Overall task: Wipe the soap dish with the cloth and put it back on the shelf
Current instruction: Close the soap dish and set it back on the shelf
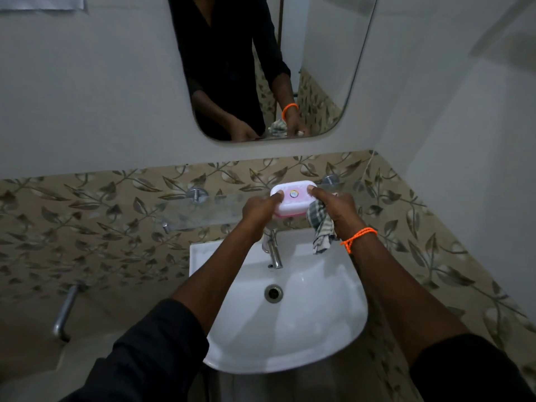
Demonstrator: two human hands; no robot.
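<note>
Seen from the head camera, both arms reach forward over the sink (pixel 319 329). The left hand (pixel 259 210) and right hand (pixel 333 207) grip the soap dish (pixel 293 200) by its two ends, thumbs on its lid, at the glass shelf (pixel 203 210). The right hand also clutches the checked cloth (pixel 320 230), which hangs just beside the tap (pixel 274 253). A mirror (pixel 319 68) hangs above.

No legible text, soap dish (pixel 291 201) sticker included.
</note>
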